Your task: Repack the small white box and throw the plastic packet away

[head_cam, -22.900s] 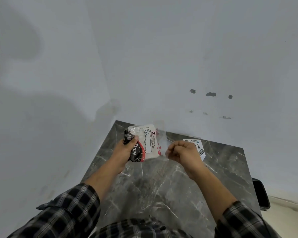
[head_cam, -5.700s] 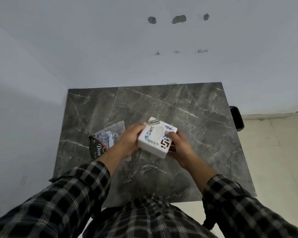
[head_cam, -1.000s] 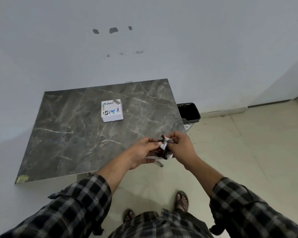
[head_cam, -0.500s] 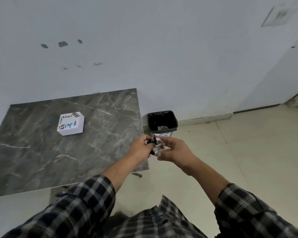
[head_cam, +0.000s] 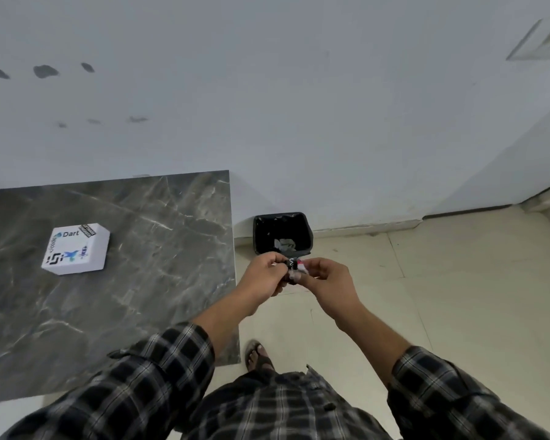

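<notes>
Plastic packet: crumpled into a small wad, black with white and red patches, printing unreadable. Pinched between both hands, in the air in front of the black bin and just short of its near rim. Left hand: fingers curled closed on the left side of the wad. Right hand: thumb and forefinger closed on the right side, remaining fingers folded under. Bin open at the top, standing on the tiled floor against the wall, just beside the right edge of the worktop; pale scraps visible inside. Small white box: closed, printed face up with "Dart" legible, resting flat on the left part of the dark marbled worktop, well apart from the hands.

Compared with half a second ago: packet and both hands closer to the bin, now overlapping its near edge in view. Grip on the packet unchanged. Box in the same place on the worktop.
</notes>
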